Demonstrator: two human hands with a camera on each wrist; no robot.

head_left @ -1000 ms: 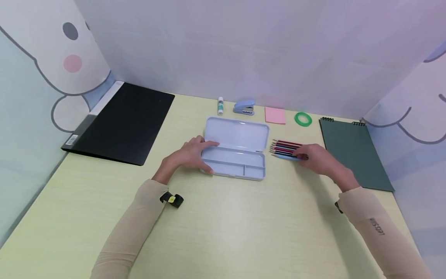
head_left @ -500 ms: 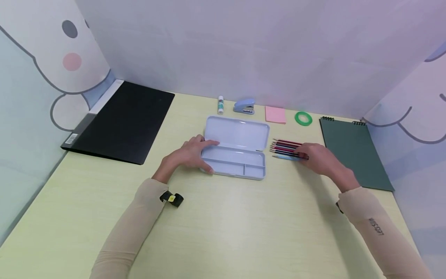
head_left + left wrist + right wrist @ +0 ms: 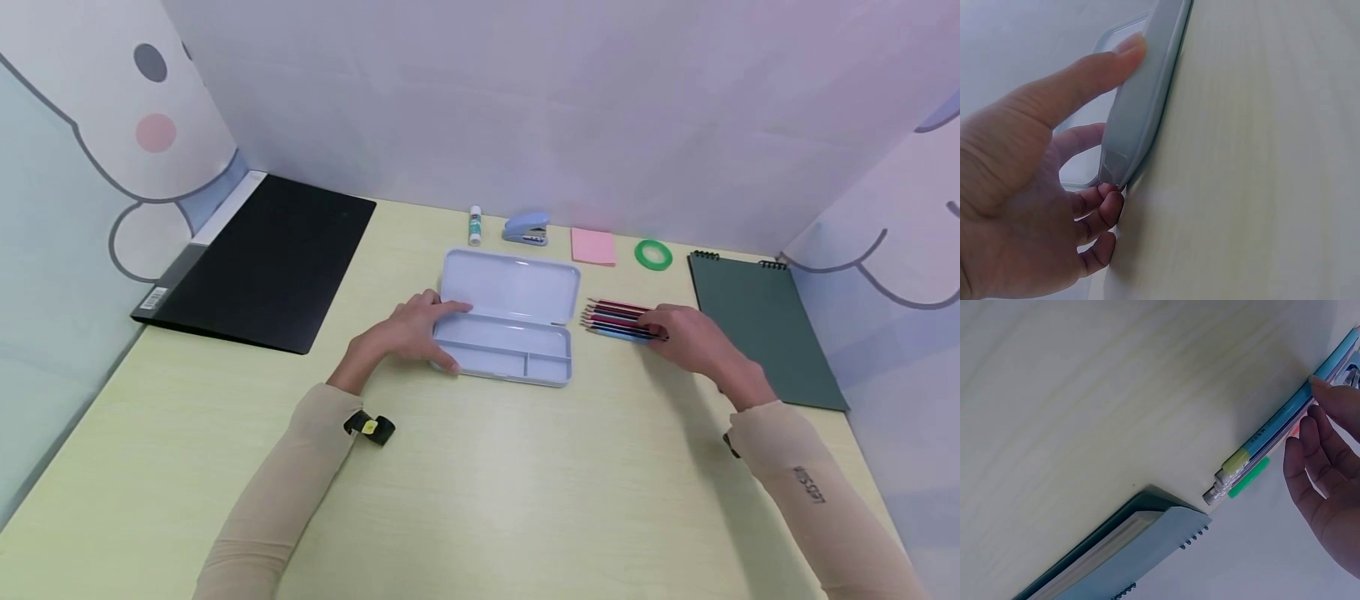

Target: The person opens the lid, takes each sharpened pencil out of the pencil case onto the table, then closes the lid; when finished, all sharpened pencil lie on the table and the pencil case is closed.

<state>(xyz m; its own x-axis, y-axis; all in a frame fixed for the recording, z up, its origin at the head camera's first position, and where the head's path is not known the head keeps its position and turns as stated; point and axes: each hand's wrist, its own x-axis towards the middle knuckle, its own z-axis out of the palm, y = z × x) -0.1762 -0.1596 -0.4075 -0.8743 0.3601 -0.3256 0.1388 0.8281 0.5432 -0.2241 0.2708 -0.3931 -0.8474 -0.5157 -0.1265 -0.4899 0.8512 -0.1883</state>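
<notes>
A pale blue pencil case (image 3: pixel 501 354) lies with its lid (image 3: pixel 510 287) folded back. Its tray is divided into compartments with nothing in them. My left hand (image 3: pixel 412 329) holds the case's left end, the thumb on the front wall in the left wrist view. To the right of the case lies a row of several pencils (image 3: pixel 611 315), red, dark and blue, tips pointing left. My right hand (image 3: pixel 686 337) pinches the row near its right end. In the right wrist view the thumb presses the blue pencil (image 3: pixel 1279 419); the inner pencils are mostly hidden.
Behind the case stand a glue stick (image 3: pixel 475 226) and a light blue stapler (image 3: pixel 526 229). Pink sticky notes (image 3: pixel 592 247) and a green tape roll (image 3: pixel 653 255) lie farther right. A black folder (image 3: pixel 270 262) lies left, a green spiral notebook (image 3: pixel 765 329) right.
The blue pencil, slightly apart from the row half a second ago, now lies closer against the others. My right hand has shifted slightly; the left hand and the case have stayed put.
</notes>
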